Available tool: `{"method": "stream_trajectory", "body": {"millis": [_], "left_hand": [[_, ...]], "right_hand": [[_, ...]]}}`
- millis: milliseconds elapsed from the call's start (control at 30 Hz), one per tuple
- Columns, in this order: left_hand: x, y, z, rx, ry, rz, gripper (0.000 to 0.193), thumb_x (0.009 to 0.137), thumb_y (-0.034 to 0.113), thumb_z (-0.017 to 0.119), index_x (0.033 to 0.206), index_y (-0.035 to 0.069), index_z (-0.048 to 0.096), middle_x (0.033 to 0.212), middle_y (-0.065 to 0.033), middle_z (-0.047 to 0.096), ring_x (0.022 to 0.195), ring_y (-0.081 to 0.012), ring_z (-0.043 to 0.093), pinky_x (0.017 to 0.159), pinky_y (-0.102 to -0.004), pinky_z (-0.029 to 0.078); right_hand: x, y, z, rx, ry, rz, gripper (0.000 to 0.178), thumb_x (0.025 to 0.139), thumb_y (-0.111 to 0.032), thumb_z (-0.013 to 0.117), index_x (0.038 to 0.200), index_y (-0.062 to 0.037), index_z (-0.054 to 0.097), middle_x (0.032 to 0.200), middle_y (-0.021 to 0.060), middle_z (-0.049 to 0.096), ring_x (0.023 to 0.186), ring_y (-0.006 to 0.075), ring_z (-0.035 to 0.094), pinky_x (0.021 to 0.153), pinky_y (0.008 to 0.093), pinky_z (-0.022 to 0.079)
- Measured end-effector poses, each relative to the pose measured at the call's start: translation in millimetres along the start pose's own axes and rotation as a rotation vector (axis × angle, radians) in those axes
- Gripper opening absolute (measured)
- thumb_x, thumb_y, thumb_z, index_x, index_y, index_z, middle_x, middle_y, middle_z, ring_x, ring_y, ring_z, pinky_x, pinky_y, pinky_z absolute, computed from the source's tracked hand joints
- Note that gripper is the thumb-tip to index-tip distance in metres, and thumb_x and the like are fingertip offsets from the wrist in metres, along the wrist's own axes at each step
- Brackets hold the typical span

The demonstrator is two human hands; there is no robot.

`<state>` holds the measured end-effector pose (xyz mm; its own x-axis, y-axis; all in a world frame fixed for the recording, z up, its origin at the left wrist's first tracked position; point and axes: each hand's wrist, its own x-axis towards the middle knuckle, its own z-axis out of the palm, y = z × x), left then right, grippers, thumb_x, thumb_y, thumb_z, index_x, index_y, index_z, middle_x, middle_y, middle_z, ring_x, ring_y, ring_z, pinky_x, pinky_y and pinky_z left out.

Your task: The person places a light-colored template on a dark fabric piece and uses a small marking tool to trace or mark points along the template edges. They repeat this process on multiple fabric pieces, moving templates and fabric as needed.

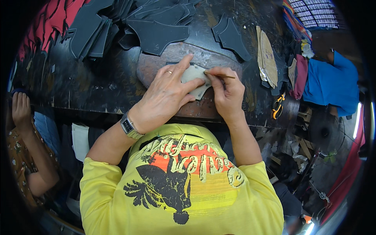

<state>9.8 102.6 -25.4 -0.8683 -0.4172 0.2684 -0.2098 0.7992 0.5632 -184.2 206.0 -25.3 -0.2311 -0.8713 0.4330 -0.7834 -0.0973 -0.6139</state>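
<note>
My left hand (pixel 170 84) lies with its fingers spread, pressing a pale grey pattern piece (pixel 192 73) down. Beneath that piece, the edge of a dark cut panel (pixel 171 63) peeks out. Both rest on a worn reddish-brown board (pixel 197 110). In the closed fingers of my right hand (pixel 229 92) is a slim brownish stick like a pencil (pixel 223 74), its tip at the pattern piece's upper right edge. My left palm hides part of the pale piece.
Stacks of dark cut panels (pixel 158 36) lie beyond the board, with red pieces (pixel 49 23) at far left. To the right are brown card patterns (pixel 267 55) and orange-handled scissors (pixel 278 106) near the table edge. People sit at left (pixel 33 156) and right (pixel 333 84).
</note>
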Motion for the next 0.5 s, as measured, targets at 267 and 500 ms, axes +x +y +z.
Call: {"method": "stream_trajectory", "body": {"millis": [267, 500], "left_hand": [[-0.9, -0.5, 0.2, 0.001, -0.009, 0.022, 0.049, 0.087, 0.018, 0.079, 0.135, 0.017, 0.068, 0.162, -0.0204, 0.036, 0.135, -0.0357, 0.052, 0.114, -0.0471, 0.041], [-1.1, -1.2, -0.8, -0.007, -0.039, 0.018, 0.045, 0.091, 0.022, 0.076, 0.134, 0.014, 0.067, 0.16, -0.0262, 0.037, 0.139, -0.037, 0.049, 0.117, -0.0485, 0.037]], "right_hand": [[8.9, -7.6, 7.4, 0.344, 0.117, 0.314, 0.017, 0.091, 0.001, 0.072, 0.107, -0.0045, 0.071, 0.092, 0.0106, 0.073, 0.083, 0.0274, 0.068, 0.083, 0.037, 0.052], [17.5, -7.6, 13.3, 0.055, -0.064, 0.025, 0.007, 0.102, -0.004, 0.067, 0.109, -0.0016, 0.068, 0.102, 0.0076, 0.075, 0.09, 0.0129, 0.07, 0.079, 0.026, 0.053]]}}
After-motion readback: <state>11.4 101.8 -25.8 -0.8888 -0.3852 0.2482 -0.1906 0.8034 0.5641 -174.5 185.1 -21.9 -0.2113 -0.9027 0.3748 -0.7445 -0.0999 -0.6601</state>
